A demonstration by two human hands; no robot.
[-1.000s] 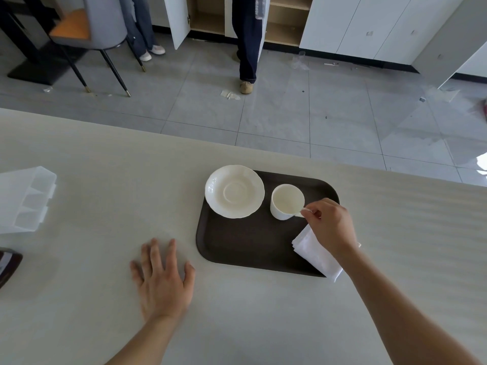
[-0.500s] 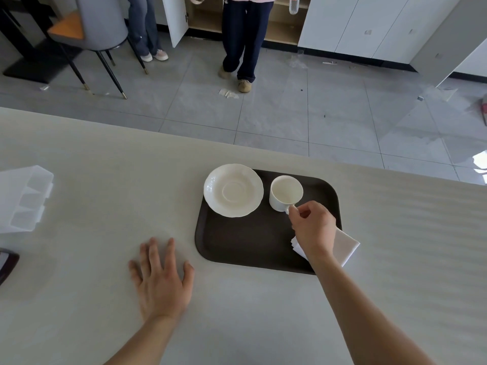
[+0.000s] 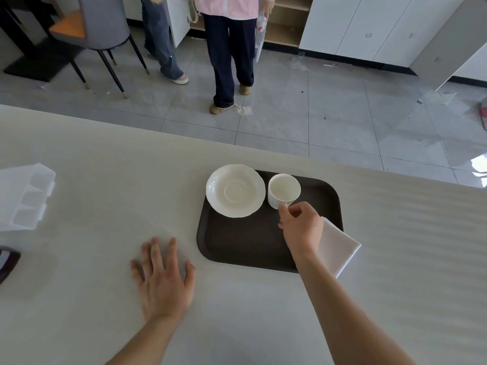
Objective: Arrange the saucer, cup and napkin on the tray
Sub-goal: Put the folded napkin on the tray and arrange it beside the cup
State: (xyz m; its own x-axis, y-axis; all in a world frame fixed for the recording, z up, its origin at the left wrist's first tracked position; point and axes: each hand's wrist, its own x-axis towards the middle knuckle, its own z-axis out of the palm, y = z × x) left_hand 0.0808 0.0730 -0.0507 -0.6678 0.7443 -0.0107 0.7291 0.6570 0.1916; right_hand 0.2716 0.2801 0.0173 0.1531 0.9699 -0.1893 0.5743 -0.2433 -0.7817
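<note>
Left hand [image 3: 164,281] lay flat on table [image 3: 105,180], fingers spread. Right hand [image 3: 301,227] pinched cup [image 3: 283,190] handle, handle hidden. Napkin [image 3: 338,246] partly hidden under wrist. Saucer [image 3: 235,190] left of fingertips, overhanging tray [image 3: 237,241] edge.

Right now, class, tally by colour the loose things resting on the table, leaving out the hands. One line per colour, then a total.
White: 3 – saucer, cup, napkin
Dark brown: 2 – tray, object cut off at the left edge
Clear: 1 – plastic organiser
Total: 6
</note>
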